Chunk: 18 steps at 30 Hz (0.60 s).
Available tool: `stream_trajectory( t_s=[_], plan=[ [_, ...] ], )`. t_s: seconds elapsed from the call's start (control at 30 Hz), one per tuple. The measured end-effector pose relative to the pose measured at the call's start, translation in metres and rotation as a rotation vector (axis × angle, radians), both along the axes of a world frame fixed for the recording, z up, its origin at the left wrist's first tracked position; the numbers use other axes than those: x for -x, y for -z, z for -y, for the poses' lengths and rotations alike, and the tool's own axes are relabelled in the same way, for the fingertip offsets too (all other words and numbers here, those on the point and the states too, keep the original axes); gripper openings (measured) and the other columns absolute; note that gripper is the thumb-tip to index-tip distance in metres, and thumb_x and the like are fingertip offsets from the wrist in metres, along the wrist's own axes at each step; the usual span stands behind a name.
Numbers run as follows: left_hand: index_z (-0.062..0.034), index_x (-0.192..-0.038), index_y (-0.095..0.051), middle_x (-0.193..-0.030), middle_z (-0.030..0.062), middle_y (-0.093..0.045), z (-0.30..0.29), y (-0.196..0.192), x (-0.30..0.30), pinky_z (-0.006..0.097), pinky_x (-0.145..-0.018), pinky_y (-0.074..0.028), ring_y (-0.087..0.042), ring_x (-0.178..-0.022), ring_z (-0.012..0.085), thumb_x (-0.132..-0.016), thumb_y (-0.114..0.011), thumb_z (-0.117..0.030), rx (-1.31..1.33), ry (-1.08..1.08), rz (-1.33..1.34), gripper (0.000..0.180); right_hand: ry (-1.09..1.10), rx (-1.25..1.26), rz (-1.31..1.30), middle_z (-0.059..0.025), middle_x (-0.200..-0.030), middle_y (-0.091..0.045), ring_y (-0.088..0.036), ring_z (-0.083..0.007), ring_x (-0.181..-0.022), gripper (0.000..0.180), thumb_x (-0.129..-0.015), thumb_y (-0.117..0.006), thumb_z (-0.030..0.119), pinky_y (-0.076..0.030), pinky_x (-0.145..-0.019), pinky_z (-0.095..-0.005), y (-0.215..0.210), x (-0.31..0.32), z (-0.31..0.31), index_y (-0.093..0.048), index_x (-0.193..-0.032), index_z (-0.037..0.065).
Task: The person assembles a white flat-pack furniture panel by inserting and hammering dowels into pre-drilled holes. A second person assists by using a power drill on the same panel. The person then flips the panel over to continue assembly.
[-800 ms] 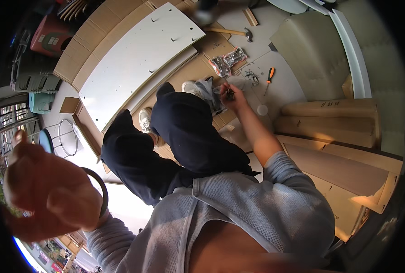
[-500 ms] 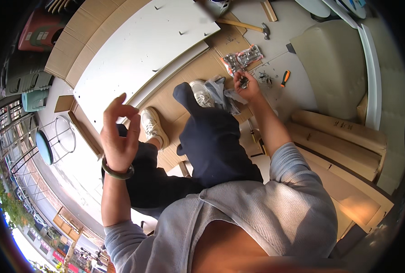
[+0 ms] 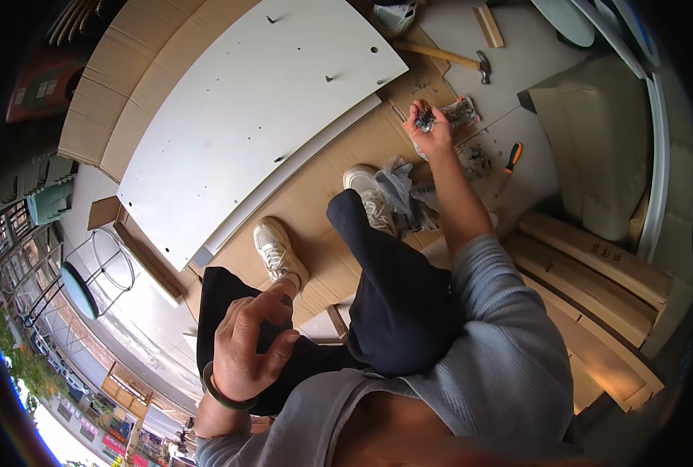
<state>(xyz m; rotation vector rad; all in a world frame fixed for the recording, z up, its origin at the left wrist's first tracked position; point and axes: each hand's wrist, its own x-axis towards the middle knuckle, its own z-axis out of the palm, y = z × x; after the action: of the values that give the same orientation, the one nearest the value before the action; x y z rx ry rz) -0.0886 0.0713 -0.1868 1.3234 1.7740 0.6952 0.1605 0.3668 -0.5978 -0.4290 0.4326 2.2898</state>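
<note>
Over cardboard (image 3: 315,214) on a tiled floor (image 3: 522,48), near a drilled white panel (image 3: 241,101), with the left hand (image 3: 249,342) drawn back over the lap (image 3: 325,358) since the earlier frame, thumb apart from half-curled fingers. Cupping loose metal fittings (image 3: 424,120) in the curled right hand (image 3: 430,134), close to a plastic packet (image 3: 463,114).

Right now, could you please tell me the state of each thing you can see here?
Right hand: palm up, fingers curled around small metal hardware.
Left hand: fingers bent, thumb apart, nothing visible in it.
White panel: lying flat, several pegs sticking up.
Hammer: lying down, unheld.
Screwdriver: lying down, unheld.
Hardware packet: partly hidden; open or sealed, cannot tell.
Plastic bag: crumpled.
</note>
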Motion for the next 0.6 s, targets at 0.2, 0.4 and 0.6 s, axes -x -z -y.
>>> stream_trajectory(
  t_s=[0.2,0.4,0.6],
  plan=[
    [-0.0003,-0.113,-0.053,-0.081,0.0081,-0.063,0.004,0.0,0.001,0.033,-0.072,-0.047,-0.061,-0.072,0.0234,-0.077,-0.073,-0.015,-0.031,0.063,0.017,0.044,0.07,0.077,0.177,-0.0168,-0.102,-0.064,-0.06,-0.0306,-0.097,0.025,-0.089,-0.05,0.017,-0.053,-0.083,-0.041,-0.004,0.004,-0.012,-0.061,-0.1,-0.002],
    [-0.0002,-0.116,-0.053,-0.081,0.008,-0.063,-0.002,0.006,-0.001,0.033,-0.071,-0.047,-0.061,-0.072,0.0224,-0.077,-0.072,-0.014,0.007,0.112,0.048,0.046,0.108,-0.005,-0.089,-0.0161,-0.108,-0.063,-0.059,-0.0305,-0.102,0.024,-0.088,-0.052,0.014,-0.051,-0.088,-0.0424,-0.034,0.015,-0.026,-0.061,-0.104,0.0],
    [-0.0006,-0.119,-0.051,-0.083,0.0084,-0.063,-0.003,0.013,-0.008,0.032,-0.072,-0.048,-0.061,-0.072,0.0227,-0.076,-0.071,-0.009,0.086,0.076,0.06,0.048,0.186,0.052,0.069,-0.016,-0.112,-0.062,-0.059,-0.0316,-0.105,0.025,-0.088,-0.054,0.016,-0.05,-0.088,-0.0447,-0.043,0.023,-0.034,-0.061,-0.106,0.0]
  ],
)
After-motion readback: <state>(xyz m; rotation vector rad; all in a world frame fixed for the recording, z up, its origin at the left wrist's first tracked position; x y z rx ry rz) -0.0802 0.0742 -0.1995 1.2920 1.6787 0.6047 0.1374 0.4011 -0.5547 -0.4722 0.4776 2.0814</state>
